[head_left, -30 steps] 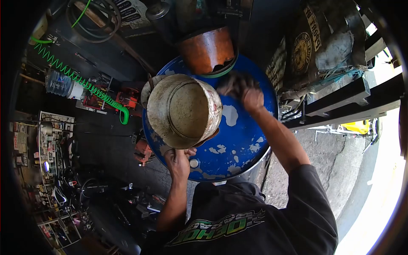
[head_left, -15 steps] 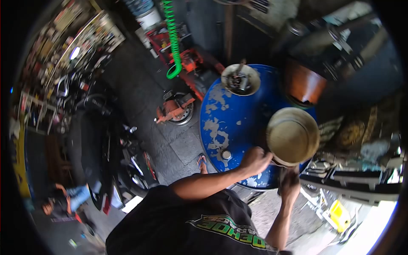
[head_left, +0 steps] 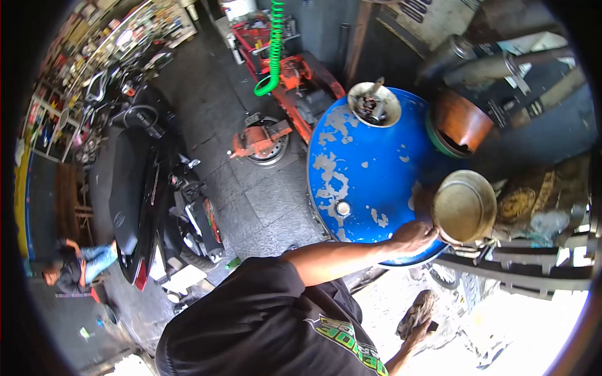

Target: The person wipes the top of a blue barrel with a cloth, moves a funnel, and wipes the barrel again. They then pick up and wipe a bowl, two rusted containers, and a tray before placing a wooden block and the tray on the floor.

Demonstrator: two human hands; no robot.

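Observation:
My left hand (head_left: 414, 238) grips the near-left edge of a worn beige bowl (head_left: 463, 210), its fingers closed. The bowl is tilted so its inside faces me, beyond the right edge of a blue drum (head_left: 382, 163). Lower down and apart from the bowl, my right hand (head_left: 415, 338) is closed on a crumpled, dirty grey-brown rag (head_left: 419, 313). A second pale bowl (head_left: 392, 111) with metal parts in it stands at the drum's far edge. To its right, an orange-brown container with a green rim (head_left: 463, 124) leans over on the drum.
A motorcycle (head_left: 135, 188) stands at left, with a seated person (head_left: 78, 269) behind it. An orange floor jack (head_left: 301, 94) and a green coiled hose (head_left: 274, 53) are beyond the drum. Exhaust pipes (head_left: 489, 69) lie at upper right, and a dark slatted rack (head_left: 533, 263) stands at right.
My right hand has come away from the bowl and moved down toward me, the rag now showing in it. The bowl, still in my left hand, has shifted right, past the drum's edge.

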